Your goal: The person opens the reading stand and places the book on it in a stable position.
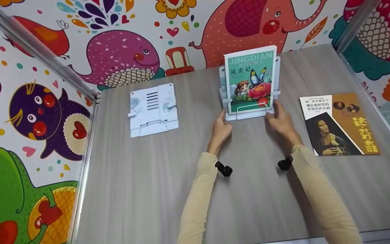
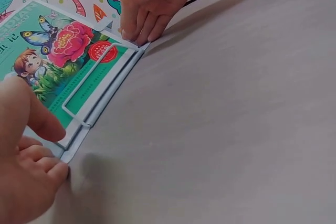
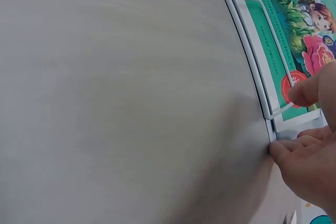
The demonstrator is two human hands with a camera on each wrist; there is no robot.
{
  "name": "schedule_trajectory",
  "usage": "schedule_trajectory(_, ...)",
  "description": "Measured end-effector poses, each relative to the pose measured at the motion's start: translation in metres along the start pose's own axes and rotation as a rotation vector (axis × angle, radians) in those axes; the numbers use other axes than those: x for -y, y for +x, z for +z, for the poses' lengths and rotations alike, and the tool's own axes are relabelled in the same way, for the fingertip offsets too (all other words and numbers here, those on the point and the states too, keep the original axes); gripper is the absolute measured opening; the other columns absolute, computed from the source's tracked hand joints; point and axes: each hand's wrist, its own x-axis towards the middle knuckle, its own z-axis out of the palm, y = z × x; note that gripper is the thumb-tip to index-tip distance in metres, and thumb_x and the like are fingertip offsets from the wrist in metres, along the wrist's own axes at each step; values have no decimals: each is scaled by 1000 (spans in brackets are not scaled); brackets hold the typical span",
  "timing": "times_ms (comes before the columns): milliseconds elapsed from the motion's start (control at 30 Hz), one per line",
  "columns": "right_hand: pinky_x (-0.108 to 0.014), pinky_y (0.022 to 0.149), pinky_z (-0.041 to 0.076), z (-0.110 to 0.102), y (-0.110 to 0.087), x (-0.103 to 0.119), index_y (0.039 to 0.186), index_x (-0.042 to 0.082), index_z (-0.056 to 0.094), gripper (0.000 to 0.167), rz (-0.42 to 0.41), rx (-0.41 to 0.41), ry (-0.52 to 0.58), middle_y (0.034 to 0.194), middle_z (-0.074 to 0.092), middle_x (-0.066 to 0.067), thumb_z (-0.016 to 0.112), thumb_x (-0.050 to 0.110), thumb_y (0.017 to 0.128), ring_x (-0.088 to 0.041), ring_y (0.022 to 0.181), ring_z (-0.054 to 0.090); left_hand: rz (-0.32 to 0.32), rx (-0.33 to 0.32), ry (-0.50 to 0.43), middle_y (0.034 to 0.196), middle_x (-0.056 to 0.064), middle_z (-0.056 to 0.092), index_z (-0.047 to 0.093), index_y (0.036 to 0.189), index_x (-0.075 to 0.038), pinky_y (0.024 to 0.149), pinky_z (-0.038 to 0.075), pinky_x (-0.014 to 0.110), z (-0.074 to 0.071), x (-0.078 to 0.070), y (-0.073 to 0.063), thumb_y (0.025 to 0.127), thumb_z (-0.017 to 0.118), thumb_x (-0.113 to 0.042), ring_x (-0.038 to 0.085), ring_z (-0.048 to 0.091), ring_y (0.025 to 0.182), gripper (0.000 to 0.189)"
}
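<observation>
Holding the white book stand (image 1: 222,82) by its two lower corners, a person reaches both arms over the grey surface (image 1: 147,186). In this book stand there is one green book (image 1: 249,81), with its cover facing the person. The book rests on the bottom ledge (image 1: 230,117); a wire loop (image 3: 276,41) passes before its lower part, and small clips (image 1: 227,100) sit at its two sides. The left hand (image 1: 220,132) has a closed grip on the lower left corner of the book stand, and the right hand (image 1: 283,123) has a similar grip on the lower right corner. To the left of the book stand lies a second stand (image 1: 154,115), its slots visible. To the right of it lies a brown and white book (image 1: 340,123).

Only the head view shows the second stand and the complete word JINGDIAN. The left wrist view shows the left thumb (image 2: 50,124) at the front of the corner, the other fingers being bent at the edge. In the right wrist view, the right thumb (image 3: 315,87) appears before the wire loop; whether it touches the wire, one cannot tell.
</observation>
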Motion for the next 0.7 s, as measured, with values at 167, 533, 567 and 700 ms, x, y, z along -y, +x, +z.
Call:
schedule_trajectory(167, -25, 67, 48, -7, 9, -1, 158, 6, 25, 67, 19, 41, 28, 143, 52, -29, 56, 15, 100, -14, 67, 63, -30, 24, 9, 165, 6, 33, 30, 160, -10, 122, 32, 38, 4, -8, 6, 87, 47, 4, 19, 29, 153, 76)
schedule_trajectory(533, -53, 121, 30, -6, 17, 1, 158, 1, 24, 71, 30, 4, 180, 160, 36, -25, 58, 7, 96, -39, 141, 42, -49, 65, 18, 171, 1, 18, 22, 163, -16, 118, 35, 34, 14, -18, 18, 83, 51, 6, 16, 30, 150, 87)
schedule_trajectory(567, -51, 122, 29, -4, 16, 2, 159, 1, 23, 71, 38, 2, 205, 161, 34, -24, 58, 7, 97, -37, 145, 39, -37, 60, 9, 171, 2, 18, 23, 162, -15, 118, 36, 35, 14, -18, 18, 83, 51, 7, 17, 30, 151, 87)
schedule_trajectory(700, -47, 125, 24, 9, 8, 11, 160, -1, 16, 74, 87, -29, 293, 165, 25, -23, 57, 7, 98, -35, 154, 26, 9, 31, -44, 169, 7, 24, 28, 160, -10, 124, 29, 37, 8, -10, 14, 82, 47, 8, 22, 24, 155, 82)
